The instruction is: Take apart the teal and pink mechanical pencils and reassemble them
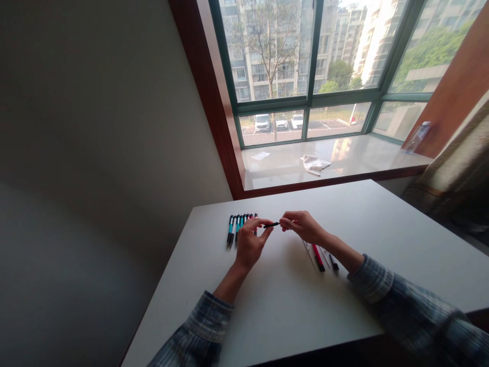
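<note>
My left hand [250,244] pinches a short black pen part [271,225] between thumb and forefinger, above the white table [282,300]. My right hand [301,224] is closed at the part's right end, with thumb and fingertips together; its exact grip there is too small to make out. Behind my left hand lies a row of several pens [231,229] with black, teal, white and red barrels, partly hidden by that hand. Below my right wrist lie a red pen barrel [318,257] with a black end, a dark short piece [333,262] and thin pale rods [310,255].
A window sill [282,176] beyond the table's far edge holds a crumpled white cloth [315,164], a sheet of paper [261,155] and a clear bottle [417,137]. A grey wall [114,127] stands on the left, a curtain [454,148] on the right.
</note>
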Demonstrator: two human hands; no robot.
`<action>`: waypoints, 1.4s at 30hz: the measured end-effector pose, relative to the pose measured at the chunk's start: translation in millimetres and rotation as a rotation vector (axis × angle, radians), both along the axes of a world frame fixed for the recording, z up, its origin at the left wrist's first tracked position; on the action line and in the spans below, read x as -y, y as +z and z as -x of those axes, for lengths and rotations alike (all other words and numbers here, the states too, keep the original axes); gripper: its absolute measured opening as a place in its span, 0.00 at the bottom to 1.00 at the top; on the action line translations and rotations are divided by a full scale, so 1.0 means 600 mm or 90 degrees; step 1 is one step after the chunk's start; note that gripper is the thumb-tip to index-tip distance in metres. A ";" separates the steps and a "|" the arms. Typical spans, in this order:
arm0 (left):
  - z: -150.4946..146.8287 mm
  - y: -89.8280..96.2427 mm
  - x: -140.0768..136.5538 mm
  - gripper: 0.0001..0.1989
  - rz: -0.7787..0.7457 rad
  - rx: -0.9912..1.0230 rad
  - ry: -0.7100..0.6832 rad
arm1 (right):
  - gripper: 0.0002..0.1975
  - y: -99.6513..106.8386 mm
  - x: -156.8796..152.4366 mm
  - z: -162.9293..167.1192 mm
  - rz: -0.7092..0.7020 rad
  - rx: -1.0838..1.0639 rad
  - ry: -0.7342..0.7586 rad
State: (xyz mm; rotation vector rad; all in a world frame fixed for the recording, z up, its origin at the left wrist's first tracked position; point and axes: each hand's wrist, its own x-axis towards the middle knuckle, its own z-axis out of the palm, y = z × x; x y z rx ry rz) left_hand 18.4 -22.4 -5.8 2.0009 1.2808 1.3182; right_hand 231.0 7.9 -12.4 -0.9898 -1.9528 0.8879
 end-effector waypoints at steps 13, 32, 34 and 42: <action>-0.001 -0.004 -0.001 0.04 0.005 0.014 -0.012 | 0.16 0.002 -0.001 -0.003 -0.003 -0.036 0.036; -0.004 0.005 0.002 0.04 -0.018 -0.012 -0.029 | 0.30 0.009 0.007 0.000 -0.009 0.038 0.015; -0.004 0.004 0.002 0.04 -0.012 -0.006 -0.027 | 0.31 0.010 0.006 -0.002 0.005 0.036 0.021; -0.002 0.003 0.003 0.04 -0.009 -0.006 -0.027 | 0.23 0.012 0.005 -0.003 -0.002 0.031 0.046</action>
